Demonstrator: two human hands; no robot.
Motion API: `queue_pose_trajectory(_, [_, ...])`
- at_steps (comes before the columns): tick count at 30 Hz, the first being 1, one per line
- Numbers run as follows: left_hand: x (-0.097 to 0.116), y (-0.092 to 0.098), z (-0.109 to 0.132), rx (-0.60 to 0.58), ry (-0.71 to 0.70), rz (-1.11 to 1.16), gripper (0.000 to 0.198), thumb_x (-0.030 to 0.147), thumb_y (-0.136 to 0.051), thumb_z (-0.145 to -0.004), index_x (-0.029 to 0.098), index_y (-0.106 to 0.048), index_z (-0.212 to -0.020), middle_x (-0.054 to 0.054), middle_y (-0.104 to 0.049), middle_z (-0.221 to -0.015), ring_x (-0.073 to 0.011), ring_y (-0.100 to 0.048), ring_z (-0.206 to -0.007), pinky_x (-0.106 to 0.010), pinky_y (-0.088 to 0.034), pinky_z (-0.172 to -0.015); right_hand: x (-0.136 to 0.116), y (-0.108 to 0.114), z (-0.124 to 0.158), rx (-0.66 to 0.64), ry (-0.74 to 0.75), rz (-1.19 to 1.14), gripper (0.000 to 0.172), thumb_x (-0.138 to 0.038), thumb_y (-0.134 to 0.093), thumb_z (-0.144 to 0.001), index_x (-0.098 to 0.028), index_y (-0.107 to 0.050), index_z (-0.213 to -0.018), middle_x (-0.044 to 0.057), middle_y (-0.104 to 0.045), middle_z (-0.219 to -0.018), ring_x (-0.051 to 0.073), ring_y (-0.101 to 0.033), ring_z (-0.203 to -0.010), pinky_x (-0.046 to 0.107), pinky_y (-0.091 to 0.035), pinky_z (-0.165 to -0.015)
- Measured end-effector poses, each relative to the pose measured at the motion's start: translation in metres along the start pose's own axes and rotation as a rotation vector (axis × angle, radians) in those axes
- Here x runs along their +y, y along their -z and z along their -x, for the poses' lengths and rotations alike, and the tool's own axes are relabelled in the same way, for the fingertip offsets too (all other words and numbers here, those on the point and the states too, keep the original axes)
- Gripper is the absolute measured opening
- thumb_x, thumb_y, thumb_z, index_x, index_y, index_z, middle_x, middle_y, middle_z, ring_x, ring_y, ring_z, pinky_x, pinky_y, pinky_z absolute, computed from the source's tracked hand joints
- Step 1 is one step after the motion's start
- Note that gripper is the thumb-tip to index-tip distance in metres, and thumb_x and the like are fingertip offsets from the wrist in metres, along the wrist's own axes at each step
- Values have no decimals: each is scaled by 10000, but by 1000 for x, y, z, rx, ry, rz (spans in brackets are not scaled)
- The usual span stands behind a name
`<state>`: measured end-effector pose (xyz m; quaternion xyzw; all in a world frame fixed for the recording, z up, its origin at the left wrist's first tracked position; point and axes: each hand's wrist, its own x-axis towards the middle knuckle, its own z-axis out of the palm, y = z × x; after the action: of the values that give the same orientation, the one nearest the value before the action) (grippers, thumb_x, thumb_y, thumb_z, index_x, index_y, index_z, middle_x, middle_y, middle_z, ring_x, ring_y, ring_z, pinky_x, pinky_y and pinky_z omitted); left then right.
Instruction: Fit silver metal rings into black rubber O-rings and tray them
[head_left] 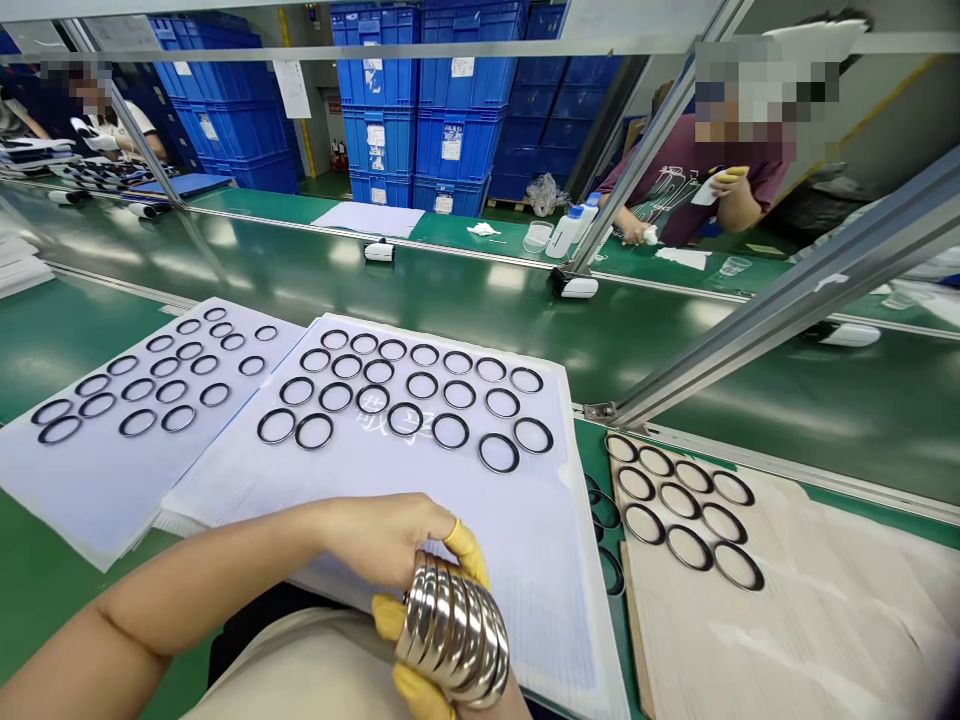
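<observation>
Left hand [379, 540] closed around a stack of silver metal rings [451, 630], held at the near edge of the white sheet [540, 600] bearing black-rimmed rings [433, 432]. Lower yellow-cotted fingers [391, 618]: right hand's or left's, cannot tell.

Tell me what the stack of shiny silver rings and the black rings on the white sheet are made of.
The stack of shiny silver rings looks like polished metal, perhaps steel: mirror-bright highlights. The black rings look dark and matte, maybe rubber or coated metal; the picture leaves it open.
</observation>
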<state>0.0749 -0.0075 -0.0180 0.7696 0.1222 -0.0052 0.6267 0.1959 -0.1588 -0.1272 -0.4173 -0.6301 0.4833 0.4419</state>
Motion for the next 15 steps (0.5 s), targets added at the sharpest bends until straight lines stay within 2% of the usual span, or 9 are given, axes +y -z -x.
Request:
queue_pose_trajectory(4, [2, -4, -1, 22, -74, -21, 220, 82, -589, -809, 152, -711, -978, -76, -722, -1036, -196, -650, -985, -309, -514, -897, 5, -1, 7, 38, -63, 44, 372, -505, -682, -814, -324, -709, -1139, 80, -734, -1085, 306, -680, -973, 418, -571, -875])
queue_pose_trajectory(6, [2, -7, -2, 23, -115, -38, 202, 88, -585, -822, 147, -711, -969, -84, -723, -1029, -195, -650, -979, -306, -511, -898, 6, -1, 7, 28, -62, 11, 359, -559, -632, -835, -307, -733, -1071, 76, -746, -948, 301, -693, -902, 406, -586, -832])
queue_pose_trajectory(9, [1, -9, -3, 32, -163, -56, 180, 95, -579, -836, 149, -707, -950, -81, -727, -1004, -183, -651, -955, -296, -507, -894, 6, -4, 6, 37, -42, -93, 455, -656, -505, -867, -284, -752, -952, 58, -721, -736, 278, -693, -803, 366, -601, -739])
queue_pose_trajectory(13, [2, -11, -4, 41, -201, -65, 164, 95, -584, -839, 152, -702, -937, -81, -729, -993, -180, -653, -938, -297, -505, -888, 14, -9, 8, 101, -141, -202, 547, -611, -327, -958, -280, -757, -889, 56, -717, -727, 260, -691, -792, 359, -598, -749])
queue_pose_trajectory(15, [2, -11, -5, 43, -195, -63, 168, 90, -587, -833, 158, -700, -937, -80, -730, -1000, -182, -655, -938, -304, -506, -888, 18, -10, 9, 118, -177, -230, 494, -587, -361, -960, -296, -760, -929, 52, -724, -735, 272, -694, -805, 360, -602, -732])
